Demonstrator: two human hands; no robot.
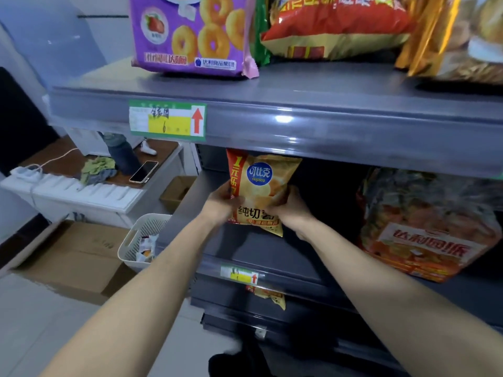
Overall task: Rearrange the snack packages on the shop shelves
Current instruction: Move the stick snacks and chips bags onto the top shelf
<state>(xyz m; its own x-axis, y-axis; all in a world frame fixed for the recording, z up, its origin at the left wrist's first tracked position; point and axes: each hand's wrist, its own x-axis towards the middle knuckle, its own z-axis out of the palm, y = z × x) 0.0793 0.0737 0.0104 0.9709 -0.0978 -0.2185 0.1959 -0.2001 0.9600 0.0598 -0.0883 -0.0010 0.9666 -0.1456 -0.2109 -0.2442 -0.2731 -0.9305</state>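
A yellow-orange chip bag (260,180) with a blue round logo stands upright at the left end of the middle grey shelf (272,257). My left hand (221,204) grips its lower left edge and my right hand (292,210) grips its lower right edge. A large orange pie package (424,227) leans on the same shelf to the right. On the top shelf (299,104) stand a purple doughnut-snack bag (190,34), a red-and-gold bag (334,25) and a gold-edged bag (457,36). A small yellow bag (269,295) peeks from the shelf below.
Left of the shelving sit a white slotted basket (141,238) with small packets, cardboard boxes (73,257), and a white low table (81,186) carrying a phone (143,172), a crumpled cloth and a power strip. Price tags hang on the shelf fronts.
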